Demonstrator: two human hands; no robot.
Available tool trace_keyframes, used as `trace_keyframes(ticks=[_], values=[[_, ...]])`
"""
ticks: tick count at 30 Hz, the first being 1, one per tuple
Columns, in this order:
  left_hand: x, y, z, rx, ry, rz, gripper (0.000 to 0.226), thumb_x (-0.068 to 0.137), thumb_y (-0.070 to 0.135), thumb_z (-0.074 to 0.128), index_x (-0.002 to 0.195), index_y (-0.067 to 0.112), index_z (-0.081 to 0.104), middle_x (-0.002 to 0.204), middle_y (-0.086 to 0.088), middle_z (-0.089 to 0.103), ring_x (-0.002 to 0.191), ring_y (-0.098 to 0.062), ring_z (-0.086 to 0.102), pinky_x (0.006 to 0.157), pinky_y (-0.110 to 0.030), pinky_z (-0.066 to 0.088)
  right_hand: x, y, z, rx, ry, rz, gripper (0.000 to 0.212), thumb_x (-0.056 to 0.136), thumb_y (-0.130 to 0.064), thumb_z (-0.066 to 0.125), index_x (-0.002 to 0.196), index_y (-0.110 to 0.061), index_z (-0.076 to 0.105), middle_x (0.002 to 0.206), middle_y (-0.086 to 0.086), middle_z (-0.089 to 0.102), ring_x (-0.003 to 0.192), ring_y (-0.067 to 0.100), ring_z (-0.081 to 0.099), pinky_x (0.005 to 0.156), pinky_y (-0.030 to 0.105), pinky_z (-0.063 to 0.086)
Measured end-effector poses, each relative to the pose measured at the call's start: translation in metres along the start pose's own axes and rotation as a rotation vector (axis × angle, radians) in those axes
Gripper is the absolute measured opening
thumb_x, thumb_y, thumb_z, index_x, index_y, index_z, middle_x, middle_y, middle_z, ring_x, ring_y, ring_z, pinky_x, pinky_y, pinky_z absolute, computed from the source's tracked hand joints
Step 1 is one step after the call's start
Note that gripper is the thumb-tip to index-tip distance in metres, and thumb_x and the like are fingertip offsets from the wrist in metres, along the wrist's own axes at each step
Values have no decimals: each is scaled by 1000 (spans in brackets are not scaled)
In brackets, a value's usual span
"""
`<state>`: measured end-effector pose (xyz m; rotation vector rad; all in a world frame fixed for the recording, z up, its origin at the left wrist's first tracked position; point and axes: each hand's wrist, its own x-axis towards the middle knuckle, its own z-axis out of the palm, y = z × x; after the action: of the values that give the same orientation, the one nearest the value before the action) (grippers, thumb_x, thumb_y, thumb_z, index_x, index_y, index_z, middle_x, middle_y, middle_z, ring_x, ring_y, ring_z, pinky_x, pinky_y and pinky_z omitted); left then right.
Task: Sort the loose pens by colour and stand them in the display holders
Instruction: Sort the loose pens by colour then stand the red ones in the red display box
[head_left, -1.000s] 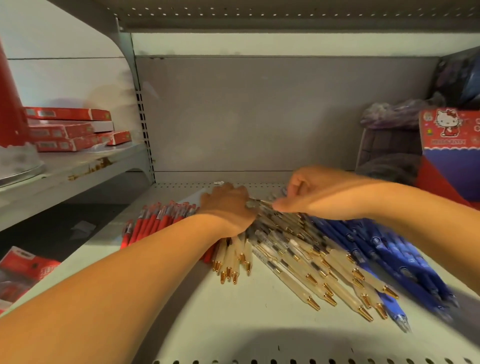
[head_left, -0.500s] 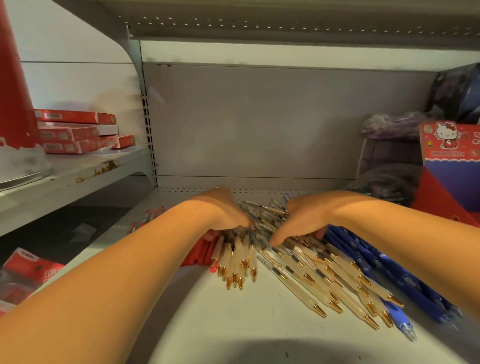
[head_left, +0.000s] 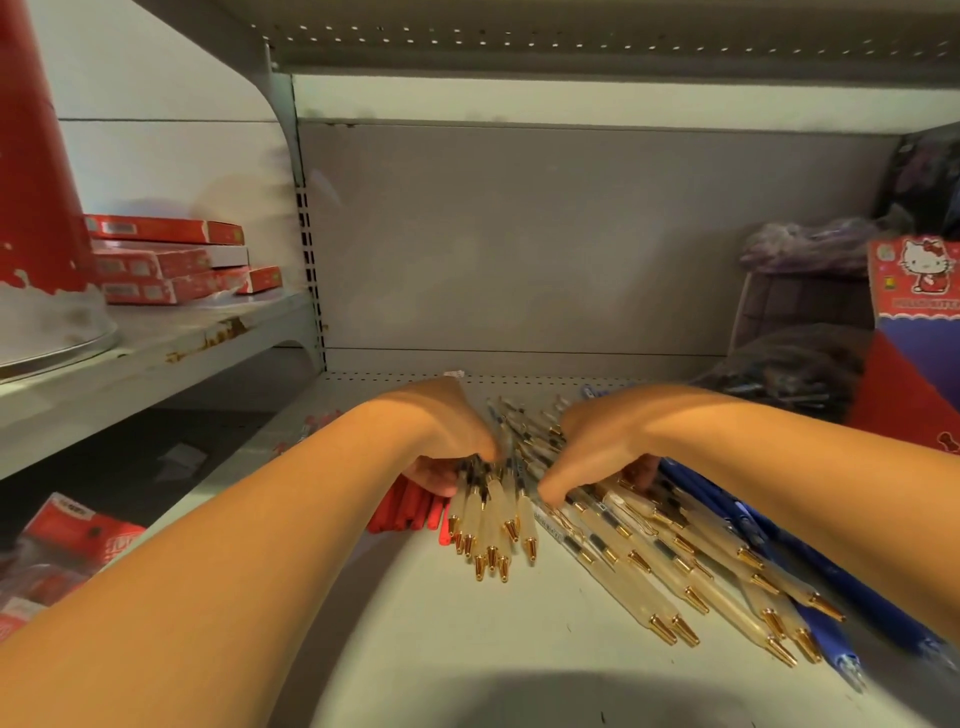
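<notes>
Loose pens lie on a pale metal shelf (head_left: 467, 649). My left hand (head_left: 447, 441) curls over a bundle of frosted cream pens with gold tips (head_left: 488, 525) and grips it. Red pens (head_left: 410, 512) lie just left of that bundle, partly under my left wrist. My right hand (head_left: 597, 447) is curled down onto the spread-out cream pens (head_left: 649, 571), fingers hooked round some of them. Blue pens (head_left: 727, 509) lie along the right side of the pile. No display holder shows in this view.
Red flat boxes (head_left: 166, 260) are stacked on a side shelf at the left. A red and blue cartoon-cat box (head_left: 919, 322) and dark plastic bags (head_left: 795, 374) stand at the right back. The shelf's grey back panel (head_left: 545, 234) is close behind the pens.
Both hands dropped from a raised pinch above the pile onto the pens. The left now grips a gathered bundle of cream pens. The view moved closer.
</notes>
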<state>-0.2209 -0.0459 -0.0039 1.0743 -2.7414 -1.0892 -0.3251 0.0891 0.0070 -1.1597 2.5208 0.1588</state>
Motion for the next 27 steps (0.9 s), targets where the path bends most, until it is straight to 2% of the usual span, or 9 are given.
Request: trace_keyframes(ticks=[3,5,10,14,17,21,22,24,27], values=[[0,0,-1,-45,-2,1,18,89,17,71,98,5,62,88,-13,65,61,-20,66,62,-30,62,-2,-2,3,23,-1,-24,30,80,-44,66,86,-15,57,68,-3,53,54,11,50,47,21,45],[0,1,-1,-66,12,12,14,90,12,68,99,3,63,88,-14,66,61,-21,66,61,-30,62,-2,-7,8,9,27,-46,24,87,-39,62,83,-16,57,63,-3,50,47,10,45,44,19,41],[-2,3,0,-95,-3,27,16,90,13,69,99,1,65,79,-12,66,53,-17,63,68,-29,62,0,-16,14,-27,74,-50,23,97,-31,53,80,-14,54,66,-2,49,50,9,46,46,19,43],[-2,2,-1,-127,-8,39,17,89,12,71,101,2,65,83,-11,67,51,-15,65,66,-25,61,0,-4,8,102,95,-30,11,93,-27,58,93,-17,55,68,-3,50,49,8,47,44,19,45],[-1,1,-1,-94,-7,45,19,91,14,69,105,3,63,85,-11,67,55,-16,67,73,-29,62,0,9,2,182,158,0,9,93,-27,57,92,-19,53,68,-5,47,48,4,44,40,18,41],[-3,5,-1,-87,-17,47,20,95,20,63,103,3,59,87,-14,65,49,-17,67,62,-26,61,8,16,-6,435,164,12,15,89,-26,60,99,-14,59,81,9,57,77,4,58,64,21,50],[-3,6,-1,-80,-17,45,21,96,22,63,102,3,58,89,-14,65,49,-18,67,60,-25,61,12,15,-6,473,162,17,13,89,-25,59,95,-14,58,77,11,57,74,5,57,66,21,50],[-4,7,-2,-86,-14,40,20,96,23,61,102,3,57,91,-15,63,49,-20,67,59,-25,60,18,8,-6,519,168,25,11,91,-24,58,85,-16,53,65,2,46,58,9,46,55,19,45],[-5,8,0,-79,-5,27,19,97,21,58,100,2,57,91,-16,64,49,-21,66,63,-29,62,28,-3,-5,647,129,31,11,93,-22,56,90,-12,59,67,1,54,60,16,50,60,24,48]])
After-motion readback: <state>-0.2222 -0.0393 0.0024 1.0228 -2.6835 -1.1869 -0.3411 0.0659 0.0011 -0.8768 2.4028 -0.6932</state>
